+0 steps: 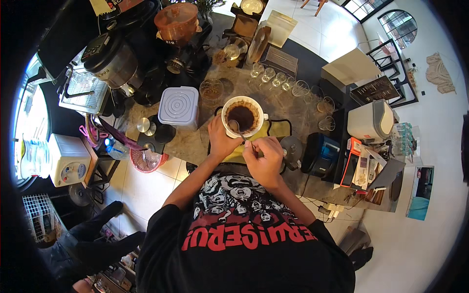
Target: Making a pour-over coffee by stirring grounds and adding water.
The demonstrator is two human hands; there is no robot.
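Observation:
A white ceramic coffee dripper or cup [259, 128] stands before me, with wet dark coffee grounds [242, 116] inside and grounds clinging to its inner wall. My left hand [221, 137] grips its lower left side. Between the thumb and fingers of my right hand [264, 157] is the handle of a metal spoon [233, 125]; the spoon's bowl rests at the near edge of the grounds. Below the white vessel lies a yellow cloth [232, 155] with a dark border. What the vessel stands on is hidden.
A lidded plastic container [178, 106] and a glass [211, 90] stand to the left. Small glasses [268, 74] line the counter's far side. At right are a dark kettle-like vessel [292, 146] and a black device [320, 155]. Coffee grinders [176, 27] stand back left; another person's legs [106, 234] show lower left.

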